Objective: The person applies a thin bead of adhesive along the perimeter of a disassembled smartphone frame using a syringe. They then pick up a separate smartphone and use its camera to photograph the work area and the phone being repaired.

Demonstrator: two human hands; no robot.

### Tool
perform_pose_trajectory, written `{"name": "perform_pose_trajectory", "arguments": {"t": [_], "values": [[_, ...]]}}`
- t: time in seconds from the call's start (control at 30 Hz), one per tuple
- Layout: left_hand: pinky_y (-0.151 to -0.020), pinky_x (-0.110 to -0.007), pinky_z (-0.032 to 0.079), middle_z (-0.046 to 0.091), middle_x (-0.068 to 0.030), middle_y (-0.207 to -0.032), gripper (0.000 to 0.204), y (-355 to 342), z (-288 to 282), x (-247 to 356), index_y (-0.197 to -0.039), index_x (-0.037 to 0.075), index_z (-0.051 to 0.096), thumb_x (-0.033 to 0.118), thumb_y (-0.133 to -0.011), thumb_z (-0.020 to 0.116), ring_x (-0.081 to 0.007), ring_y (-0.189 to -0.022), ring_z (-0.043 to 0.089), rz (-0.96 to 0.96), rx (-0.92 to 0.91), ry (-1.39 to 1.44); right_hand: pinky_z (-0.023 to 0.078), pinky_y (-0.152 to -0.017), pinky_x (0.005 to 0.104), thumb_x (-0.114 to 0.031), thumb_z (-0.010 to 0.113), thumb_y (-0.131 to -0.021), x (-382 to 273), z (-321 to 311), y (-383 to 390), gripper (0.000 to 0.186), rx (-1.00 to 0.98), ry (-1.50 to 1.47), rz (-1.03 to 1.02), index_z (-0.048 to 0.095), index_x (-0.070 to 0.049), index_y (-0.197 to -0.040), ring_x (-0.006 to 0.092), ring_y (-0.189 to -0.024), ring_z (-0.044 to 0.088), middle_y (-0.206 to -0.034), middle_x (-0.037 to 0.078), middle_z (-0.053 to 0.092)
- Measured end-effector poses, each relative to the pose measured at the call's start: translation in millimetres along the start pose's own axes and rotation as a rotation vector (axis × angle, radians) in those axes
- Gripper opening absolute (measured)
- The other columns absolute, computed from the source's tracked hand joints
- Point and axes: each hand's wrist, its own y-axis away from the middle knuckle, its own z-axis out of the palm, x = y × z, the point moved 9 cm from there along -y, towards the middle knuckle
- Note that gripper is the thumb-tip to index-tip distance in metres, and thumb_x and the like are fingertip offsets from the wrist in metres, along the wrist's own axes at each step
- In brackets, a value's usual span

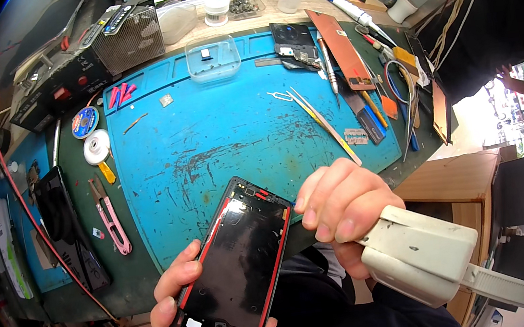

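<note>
My left hand (175, 285) grips a black phone housing (235, 265) at the lower middle, tilted with its top toward the upper right. Red strips run along its long sides, with small white patches near the bottom. Just right of it, my right hand (349, 205) has curled fingers around an off-white plastic device (417, 252) with a narrower ridged part sticking out to the lower right; its kind is unclear. Above both hands lies the scuffed blue mat (206, 137), with tweezers (326, 129) and a razor blade (355, 135) on its right part.
A clear box (214, 65) and phone parts (293, 42) sit at the back. Assorted tools (384, 96) line the right side. A black phone (64, 227), pink pliers (110, 218), spools (95, 145) and a black machine (57, 97) are left. A wooden cabinet (447, 177) stands right.
</note>
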Motion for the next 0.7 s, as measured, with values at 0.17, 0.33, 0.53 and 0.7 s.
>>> {"name": "perform_pose_trajectory", "arguments": {"t": [0.17,0.33,0.53,0.7], "values": [[-0.11,-0.052,0.049,0.036,-0.0188,-0.147,0.13,-3.4,-1.1,2.8,-0.158,0.024,0.007,0.029,-0.066,0.098,-0.0401,-0.136,0.046,0.007,-0.036,-0.016,0.054,-0.083,0.0395,-0.031,0.077,-0.093,-2.1,1.5,-0.5,0.035,0.007,0.014,0.01,0.059,-0.009,-0.112,0.0221,-0.095,0.06,-0.099,0.006,0.062],[-0.11,-0.051,0.049,0.038,-0.0202,-0.145,0.132,3.0,-3.0,0.5,-0.157,0.021,0.007,0.029,-0.064,0.099,-0.0388,-0.135,0.048,0.031,0.003,-0.029,0.054,-0.083,0.0396,-0.026,0.078,-0.093,-3.9,0.8,-1.0,0.031,0.019,0.02,0.031,0.059,-0.009,-0.112,0.0222,-0.095,0.059,-0.099,0.005,0.062],[-0.112,-0.051,0.047,0.038,-0.0212,-0.144,0.13,4.0,-2.0,1.0,-0.155,0.02,0.007,0.03,-0.064,0.099,-0.0384,-0.134,0.048,0.045,0.012,-0.035,0.054,-0.082,0.0389,-0.024,0.078,-0.093,-3.6,0.8,0.8,0.03,0.017,0.006,0.022,0.059,-0.009,-0.111,0.022,-0.094,0.059,-0.098,0.005,0.062],[-0.111,-0.052,0.046,0.038,-0.0217,-0.143,0.127,5.6,-1.8,2.1,-0.153,0.018,0.008,0.032,-0.065,0.098,-0.0377,-0.132,0.05,0.032,0.017,-0.068,0.052,-0.085,0.0426,-0.024,0.081,-0.089,-2.1,-4.6,7.7,0.034,0.09,-0.081,0.072,0.06,-0.011,-0.113,0.0215,-0.094,0.059,-0.099,0.003,0.062]]}}
